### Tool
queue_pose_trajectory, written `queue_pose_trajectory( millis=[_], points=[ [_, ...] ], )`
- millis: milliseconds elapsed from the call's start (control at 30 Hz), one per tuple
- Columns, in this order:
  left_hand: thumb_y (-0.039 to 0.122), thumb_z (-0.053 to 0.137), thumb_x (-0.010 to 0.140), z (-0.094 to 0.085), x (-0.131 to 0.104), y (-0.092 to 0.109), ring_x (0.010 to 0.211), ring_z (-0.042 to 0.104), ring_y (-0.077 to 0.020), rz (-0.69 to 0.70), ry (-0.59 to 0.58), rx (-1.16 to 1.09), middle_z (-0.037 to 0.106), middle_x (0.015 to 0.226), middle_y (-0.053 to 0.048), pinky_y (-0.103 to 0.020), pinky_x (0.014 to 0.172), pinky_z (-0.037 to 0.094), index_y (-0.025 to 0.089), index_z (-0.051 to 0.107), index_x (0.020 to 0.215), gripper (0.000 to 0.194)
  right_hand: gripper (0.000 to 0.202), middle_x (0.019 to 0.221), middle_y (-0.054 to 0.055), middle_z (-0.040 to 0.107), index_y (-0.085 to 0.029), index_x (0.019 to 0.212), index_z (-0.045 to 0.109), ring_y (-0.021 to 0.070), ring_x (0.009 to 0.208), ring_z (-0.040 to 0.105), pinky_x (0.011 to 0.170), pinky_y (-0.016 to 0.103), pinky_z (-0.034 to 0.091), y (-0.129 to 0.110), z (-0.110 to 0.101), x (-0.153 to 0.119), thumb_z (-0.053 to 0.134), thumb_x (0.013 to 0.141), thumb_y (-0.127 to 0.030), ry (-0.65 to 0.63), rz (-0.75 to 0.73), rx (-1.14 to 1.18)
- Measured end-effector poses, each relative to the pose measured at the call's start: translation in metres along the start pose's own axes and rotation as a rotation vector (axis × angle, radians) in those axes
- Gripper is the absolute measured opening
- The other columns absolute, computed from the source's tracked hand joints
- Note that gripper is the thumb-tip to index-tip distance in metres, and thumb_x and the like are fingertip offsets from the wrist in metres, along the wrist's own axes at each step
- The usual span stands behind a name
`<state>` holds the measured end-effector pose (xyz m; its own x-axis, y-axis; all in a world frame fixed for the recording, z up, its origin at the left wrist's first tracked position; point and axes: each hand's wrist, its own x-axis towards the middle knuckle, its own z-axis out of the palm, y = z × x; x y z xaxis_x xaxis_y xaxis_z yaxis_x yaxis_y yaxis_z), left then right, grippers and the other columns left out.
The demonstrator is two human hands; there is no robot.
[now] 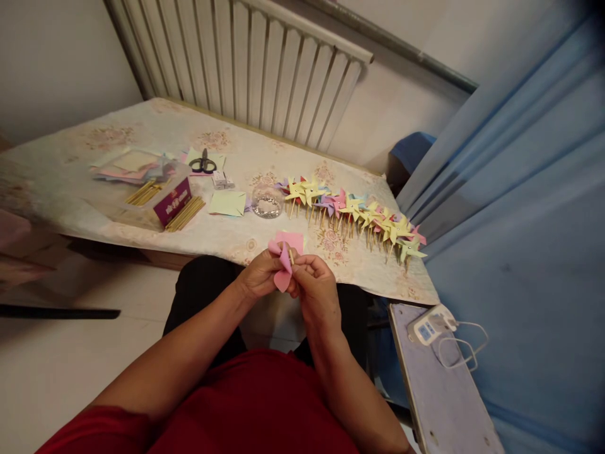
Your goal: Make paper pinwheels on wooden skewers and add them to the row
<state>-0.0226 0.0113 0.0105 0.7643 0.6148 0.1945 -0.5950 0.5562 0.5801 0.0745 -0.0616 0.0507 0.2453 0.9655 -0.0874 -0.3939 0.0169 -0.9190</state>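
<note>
Between my hands, just off the table's near edge, is a pink paper pinwheel (pixel 282 279) with curled blades. My left hand (pixel 259 272) is closed on the paper from the left side. In the pinched fingers of my right hand (pixel 316 280) is a thin wooden stick (pixel 291 256), its end against the back of the pinwheel. My fingers hide where stick and paper meet. Right behind the hands, a pink paper square (pixel 293 240) lies on the table. A round clear dish of small metal pins (pixel 267 207) stands farther back.
Finished pinwheels (pixel 354 208) lie in a long row at the right. A clear box of sticks (pixel 150 205), loose sticks (pixel 186 214), green paper squares (pixel 227 203), scissors (pixel 203 164) and small boxes (pixel 222 180) are at the left. A power strip (pixel 431 325) rests on the side bench (pixel 437 391).
</note>
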Motion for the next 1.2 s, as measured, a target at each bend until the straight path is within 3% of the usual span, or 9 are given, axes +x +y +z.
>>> queue_pose_trajectory(
  millis=[1200],
  points=[
    [0.028, 0.077, 0.075, -0.0035, -0.0010, -0.0012, 0.043, 0.064, -0.0186, 0.024, -0.024, 0.039, 0.063, 0.062, 0.001, -0.031, 0.042, 0.057, 0.015, 0.062, 0.079, 0.020, 0.021, 0.046, -0.009, 0.054, -0.020, 0.079, 0.057, 0.0069, 0.037, 0.044, 0.039, 0.018, 0.029, 0.0025, 0.0011, -0.0003, 0.072, 0.068, -0.029, -0.001, 0.012, 0.012]
  ],
)
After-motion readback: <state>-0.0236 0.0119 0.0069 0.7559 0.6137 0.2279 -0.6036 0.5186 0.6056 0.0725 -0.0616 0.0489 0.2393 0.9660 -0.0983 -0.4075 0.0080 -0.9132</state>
